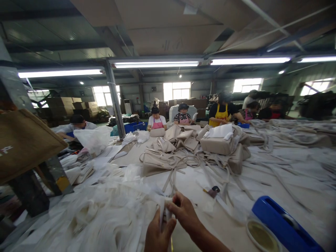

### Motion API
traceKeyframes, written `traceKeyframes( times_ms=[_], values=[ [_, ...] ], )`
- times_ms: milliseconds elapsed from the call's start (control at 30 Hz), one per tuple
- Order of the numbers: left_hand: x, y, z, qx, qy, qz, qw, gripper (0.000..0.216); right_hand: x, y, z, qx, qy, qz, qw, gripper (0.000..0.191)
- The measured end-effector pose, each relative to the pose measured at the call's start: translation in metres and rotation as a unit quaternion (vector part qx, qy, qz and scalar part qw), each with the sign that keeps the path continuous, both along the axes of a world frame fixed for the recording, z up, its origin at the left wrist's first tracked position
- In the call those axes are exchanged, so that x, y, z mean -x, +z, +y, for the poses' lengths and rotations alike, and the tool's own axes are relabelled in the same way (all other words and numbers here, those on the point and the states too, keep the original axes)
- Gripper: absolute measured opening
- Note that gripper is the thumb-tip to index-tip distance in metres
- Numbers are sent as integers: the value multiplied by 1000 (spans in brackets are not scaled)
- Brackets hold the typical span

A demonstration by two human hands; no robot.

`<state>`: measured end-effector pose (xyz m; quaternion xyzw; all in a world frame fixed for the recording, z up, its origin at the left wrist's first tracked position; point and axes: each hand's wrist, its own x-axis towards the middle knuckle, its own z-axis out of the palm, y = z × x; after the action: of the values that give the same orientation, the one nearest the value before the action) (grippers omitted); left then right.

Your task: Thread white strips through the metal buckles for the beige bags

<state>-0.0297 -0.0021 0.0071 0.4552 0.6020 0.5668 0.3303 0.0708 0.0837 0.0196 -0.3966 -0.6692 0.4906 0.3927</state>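
At the lower middle of the head view, my left hand (159, 232) is closed around a pale strap (162, 213) that seems covered in thin white wrapping. My right hand (186, 212) pinches the upper part of the same strap between thumb and fingers, close beside the left. Just beyond the hands, beige handbags (157, 162) lie in a heap, their thin straps trailing towards me. Loose white wrapping (102, 213) is piled to the left of my hands. Blur hides the finer detail of the strap.
A blue tape dispenser (283, 224) and a roll of tape (262, 235) lie at the lower right. A small dark-handled object (214, 190) rests on the table. Several co-workers sit across it. A metal post (114, 101) and a brown box (28, 143) stand left.
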Motion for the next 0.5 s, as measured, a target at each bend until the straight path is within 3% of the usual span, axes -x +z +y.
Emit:
traceKeyframes(
  times_ms=[100,267,500],
  values=[
    [-7,-1,2,12,42,-6,999,58,0,5,-9,0,-10,-5,1000,21],
    [-13,6,2,33,47,-67,996,51,-6,2,-14,29,-7,22,999,20],
    [-11,4,2,56,48,-141,987,50,-22,4,-14,99,104,122,982,27]
  ],
)
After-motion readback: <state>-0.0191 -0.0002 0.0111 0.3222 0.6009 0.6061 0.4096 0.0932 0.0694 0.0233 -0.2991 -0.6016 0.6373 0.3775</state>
